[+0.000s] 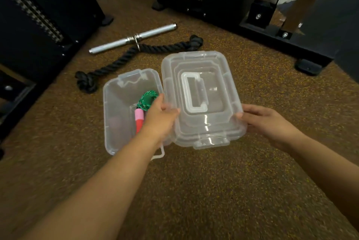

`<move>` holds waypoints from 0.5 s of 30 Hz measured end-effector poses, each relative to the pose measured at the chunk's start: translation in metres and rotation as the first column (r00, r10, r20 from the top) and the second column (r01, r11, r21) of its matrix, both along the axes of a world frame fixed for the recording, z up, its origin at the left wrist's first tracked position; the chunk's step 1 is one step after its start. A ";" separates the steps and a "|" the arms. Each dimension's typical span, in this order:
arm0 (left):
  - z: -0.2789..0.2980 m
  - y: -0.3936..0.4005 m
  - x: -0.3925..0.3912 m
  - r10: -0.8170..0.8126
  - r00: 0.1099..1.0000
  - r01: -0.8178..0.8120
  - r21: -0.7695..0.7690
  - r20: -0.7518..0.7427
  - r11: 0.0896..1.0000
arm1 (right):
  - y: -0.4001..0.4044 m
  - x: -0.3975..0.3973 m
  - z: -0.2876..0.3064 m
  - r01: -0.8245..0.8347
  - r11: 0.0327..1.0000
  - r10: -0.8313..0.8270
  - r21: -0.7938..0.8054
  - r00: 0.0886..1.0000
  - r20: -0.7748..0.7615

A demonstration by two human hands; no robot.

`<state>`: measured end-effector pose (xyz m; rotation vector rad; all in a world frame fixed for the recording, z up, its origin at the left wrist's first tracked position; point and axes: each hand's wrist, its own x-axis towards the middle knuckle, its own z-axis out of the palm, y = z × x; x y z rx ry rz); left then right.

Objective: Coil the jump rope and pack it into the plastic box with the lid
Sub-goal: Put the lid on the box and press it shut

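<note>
Sitting on the speckled brown floor [194, 191], between dark gym machine frames [38, 16] at far left and far right, the clear plastic box [114, 123] lies open with its mouth up, presumably so the rope can go straight down into it. Just to its right, the lid [202, 99] is held flat with its handle side up, a hand on each long edge, which reads as a two-handed carry meant to swing it left over the box. The left hand [159, 117] pinches the lid's left edge, thumb on top and fingers under; the right hand [268, 121] clasps the right edge, thumb at the rim, the other fingers hidden beneath, so how far that grip curls I cannot tell. Beyond the box, a thick black rope attachment [136, 57] and a silver bar handle [132, 38] lie on the floor, apart from the work. Inside the box, toward its right side, the jump rope [146, 101] sits bundled: green cord far, a pink-and-red handle [139, 120] near. The left hand and wrist cover part of it, so the second handle and the neatness of the coil cannot be made out.
</note>
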<state>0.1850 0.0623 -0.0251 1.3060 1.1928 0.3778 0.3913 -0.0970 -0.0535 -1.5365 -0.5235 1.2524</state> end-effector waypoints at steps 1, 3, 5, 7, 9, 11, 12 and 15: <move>0.003 0.007 -0.011 0.044 0.998 -0.042 0.048 -0.034 0.998 | 0.011 -0.011 0.003 -0.026 1.000 0.026 0.002 0.999 0.040; 0.008 0.017 -0.034 0.148 0.987 -0.141 0.107 -0.069 0.984 | 0.036 -0.033 0.005 -0.069 0.997 0.071 -0.023 0.988 0.139; 0.011 0.025 -0.060 0.221 0.972 -0.208 0.147 -0.077 0.967 | 0.060 -0.055 0.008 -0.103 0.994 0.106 -0.024 0.968 0.228; 0.010 0.032 -0.085 0.256 0.961 -0.235 0.181 -0.103 0.955 | 0.081 -0.074 0.010 -0.150 0.988 0.150 -0.027 0.929 0.338; 0.007 0.038 -0.105 0.289 0.948 -0.261 0.196 -0.134 0.945 | 0.098 -0.091 0.013 -0.197 0.980 0.194 -0.038 0.881 0.431; 0.002 0.043 -0.119 0.319 0.934 -0.287 0.190 -0.162 0.939 | 0.111 -0.107 0.015 -0.226 0.973 0.221 -0.050 0.840 0.496; 0.001 0.045 -0.123 0.329 0.929 -0.298 0.182 -0.169 0.937 | 0.115 -0.113 0.014 -0.233 0.971 0.229 -0.058 0.826 0.516; -0.002 0.052 -0.129 0.338 0.921 -0.306 0.180 -0.192 0.935 | 0.124 -0.123 0.007 -0.248 0.959 0.282 -0.137 0.800 0.530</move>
